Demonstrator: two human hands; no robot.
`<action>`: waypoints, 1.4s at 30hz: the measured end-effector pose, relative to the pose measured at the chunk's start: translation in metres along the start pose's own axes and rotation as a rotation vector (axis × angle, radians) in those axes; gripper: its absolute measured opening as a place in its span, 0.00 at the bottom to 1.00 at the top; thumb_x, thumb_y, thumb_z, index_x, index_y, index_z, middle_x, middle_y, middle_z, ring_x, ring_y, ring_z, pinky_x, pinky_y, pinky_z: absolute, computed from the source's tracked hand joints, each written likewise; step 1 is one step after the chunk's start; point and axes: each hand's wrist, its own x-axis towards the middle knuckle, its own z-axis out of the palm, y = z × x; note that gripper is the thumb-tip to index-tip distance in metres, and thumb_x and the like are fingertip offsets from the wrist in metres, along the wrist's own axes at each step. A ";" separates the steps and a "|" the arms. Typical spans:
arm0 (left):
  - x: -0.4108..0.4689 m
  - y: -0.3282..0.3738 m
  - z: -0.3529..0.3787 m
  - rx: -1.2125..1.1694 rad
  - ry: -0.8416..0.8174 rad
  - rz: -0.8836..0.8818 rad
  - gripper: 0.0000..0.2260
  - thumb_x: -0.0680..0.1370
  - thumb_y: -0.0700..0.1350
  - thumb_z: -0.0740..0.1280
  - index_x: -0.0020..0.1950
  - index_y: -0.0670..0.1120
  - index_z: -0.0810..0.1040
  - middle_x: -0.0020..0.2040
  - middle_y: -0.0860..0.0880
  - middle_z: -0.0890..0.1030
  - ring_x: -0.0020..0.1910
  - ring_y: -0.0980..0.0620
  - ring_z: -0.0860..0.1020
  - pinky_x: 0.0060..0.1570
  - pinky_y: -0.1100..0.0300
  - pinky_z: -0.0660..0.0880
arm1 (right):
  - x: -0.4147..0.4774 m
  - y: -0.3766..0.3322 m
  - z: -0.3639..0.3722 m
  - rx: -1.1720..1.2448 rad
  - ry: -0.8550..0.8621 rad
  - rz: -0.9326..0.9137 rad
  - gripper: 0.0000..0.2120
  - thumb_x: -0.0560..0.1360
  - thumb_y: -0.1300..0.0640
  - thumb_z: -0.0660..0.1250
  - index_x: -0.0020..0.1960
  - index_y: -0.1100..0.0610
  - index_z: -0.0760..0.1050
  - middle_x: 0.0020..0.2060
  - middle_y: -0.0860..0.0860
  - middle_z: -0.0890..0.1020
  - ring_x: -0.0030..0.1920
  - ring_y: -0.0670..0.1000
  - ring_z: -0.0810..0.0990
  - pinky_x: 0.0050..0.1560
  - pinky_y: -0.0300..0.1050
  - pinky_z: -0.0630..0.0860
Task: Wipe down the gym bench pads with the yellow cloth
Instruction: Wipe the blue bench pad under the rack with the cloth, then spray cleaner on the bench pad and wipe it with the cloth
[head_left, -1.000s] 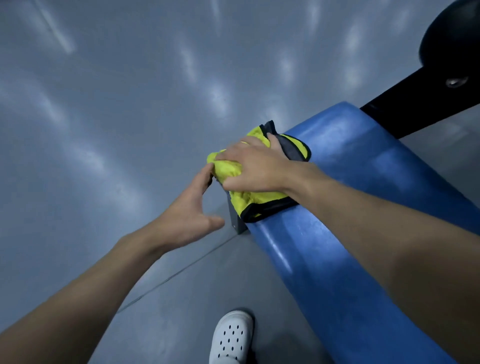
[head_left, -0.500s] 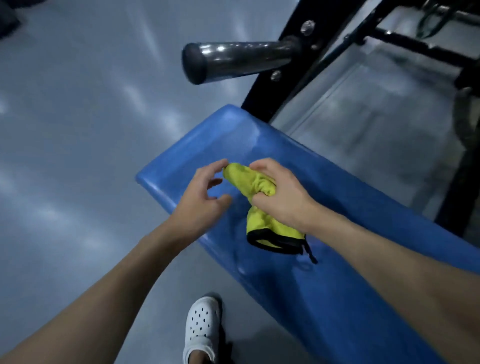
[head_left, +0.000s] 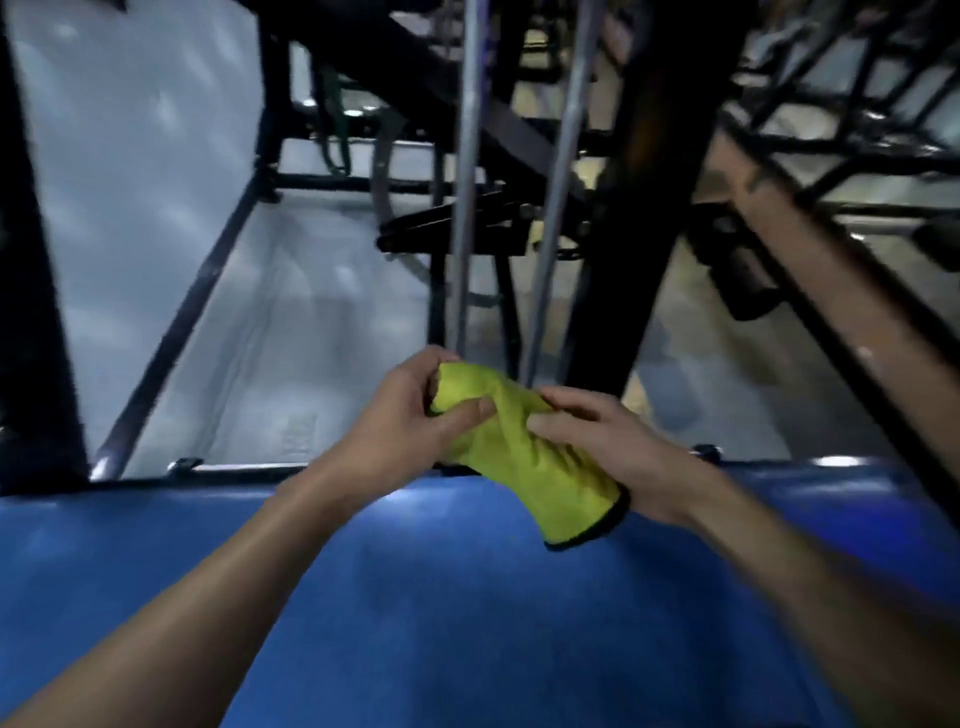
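Yellow cloth (head_left: 524, 457) at frame centre: soft, light, limp. Left hand (head_left: 410, 421) pinches bunched end, right hand (head_left: 608, 447) grips middle, above blue pad (head_left: 415, 597). Best held bunched.

Both hands hold the bunched yellow cloth (head_left: 524, 447) above the far edge of the blue bench pad (head_left: 415, 597), the left hand (head_left: 410, 421) gripping its upper end and the right hand (head_left: 608, 447) its lower part, with black machine frames (head_left: 623, 208) beyond.
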 end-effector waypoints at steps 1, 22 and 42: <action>0.012 0.023 0.016 0.012 -0.052 0.036 0.07 0.76 0.37 0.72 0.48 0.43 0.74 0.33 0.55 0.77 0.30 0.64 0.75 0.32 0.68 0.72 | -0.022 -0.012 -0.023 -0.009 0.041 -0.002 0.12 0.74 0.54 0.71 0.57 0.53 0.81 0.50 0.50 0.86 0.49 0.48 0.83 0.50 0.40 0.79; -0.183 0.402 0.370 0.005 -1.483 0.264 0.10 0.74 0.48 0.76 0.54 0.48 0.83 0.47 0.54 0.87 0.47 0.55 0.85 0.43 0.61 0.80 | -0.596 -0.040 -0.069 0.224 1.466 0.233 0.12 0.74 0.59 0.74 0.57 0.58 0.81 0.52 0.55 0.86 0.55 0.55 0.84 0.63 0.57 0.77; -0.492 0.590 0.704 0.047 -1.254 0.683 0.09 0.76 0.48 0.74 0.46 0.43 0.83 0.42 0.47 0.85 0.42 0.48 0.84 0.48 0.43 0.81 | -1.043 0.109 -0.220 -0.024 2.282 0.363 0.14 0.76 0.52 0.71 0.58 0.59 0.76 0.45 0.50 0.77 0.48 0.50 0.75 0.51 0.44 0.72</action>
